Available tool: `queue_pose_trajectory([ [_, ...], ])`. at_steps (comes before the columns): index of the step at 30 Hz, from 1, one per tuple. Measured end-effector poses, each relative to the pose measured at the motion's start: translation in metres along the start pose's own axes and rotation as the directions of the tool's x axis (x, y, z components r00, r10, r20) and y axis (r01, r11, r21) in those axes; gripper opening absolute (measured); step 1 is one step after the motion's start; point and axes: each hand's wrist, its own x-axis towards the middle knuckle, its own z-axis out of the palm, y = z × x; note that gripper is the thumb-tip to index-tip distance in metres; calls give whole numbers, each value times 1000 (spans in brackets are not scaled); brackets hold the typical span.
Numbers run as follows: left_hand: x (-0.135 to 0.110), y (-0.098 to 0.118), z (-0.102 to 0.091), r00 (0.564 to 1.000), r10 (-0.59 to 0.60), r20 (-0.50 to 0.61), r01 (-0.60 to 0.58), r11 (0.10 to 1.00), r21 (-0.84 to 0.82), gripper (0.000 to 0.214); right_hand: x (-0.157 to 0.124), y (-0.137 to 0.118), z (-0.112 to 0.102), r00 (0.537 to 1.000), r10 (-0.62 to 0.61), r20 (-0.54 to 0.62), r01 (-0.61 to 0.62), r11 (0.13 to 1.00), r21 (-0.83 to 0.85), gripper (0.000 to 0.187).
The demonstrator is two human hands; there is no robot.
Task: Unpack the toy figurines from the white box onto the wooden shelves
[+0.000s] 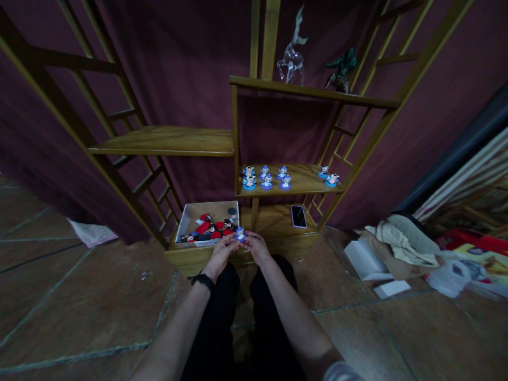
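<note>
My left hand [220,253] and my right hand [257,247] meet in front of the wooden shelf unit, both pinching one small figurine on a blue base [240,234]. Just beyond them, on the bottom board, stands a white box [187,216] holding several red and dark figurines [209,227]. On the middle right shelf [305,182] several matching blue-based figurines [266,178] stand in two rows, with two more [328,177] set apart at the right end.
A phone [298,216] lies on the bottom board right of the box. A clear glass deer [292,55] and a dark green figure [340,70] stand on the top shelf. Cloth, white boxes and papers [400,248] lie on the tiled floor at right.
</note>
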Motion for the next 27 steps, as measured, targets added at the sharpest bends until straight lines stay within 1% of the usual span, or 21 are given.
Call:
queue_pose_trajectory([
  [4,1,-1,0,1000,9,-28,-9,1000,1,47,1,2,-1,1000,-4,17,4,1000,26,19],
  [11,2,-2,-1,999,27,-18,-27,1000,-12,50,4,7,-4,999,18,40,-18,1000,5,25],
  [14,2,-3,-1,999,47,-27,-45,996,77,50,4,6,-4,999,12,32,-12,1000,3,26],
  [17,2,-4,0,994,109,-11,-103,969,225,48,2,4,-3,999,6,41,-6,1000,-6,28],
  [19,2,-5,1,985,169,28,-169,924,342,45,1,3,-3,998,5,60,-4,1000,-23,28],
  [21,2,-7,1,967,245,70,-249,847,470,42,-1,1,-4,997,5,72,-2,999,-43,28],
  [24,-1,-8,1,929,350,117,-337,675,657,41,-1,0,-5,998,7,64,-3,998,-60,28],
  [27,-6,-6,0,893,407,191,-395,508,765,41,-1,0,-7,998,21,64,-16,997,-74,30],
])
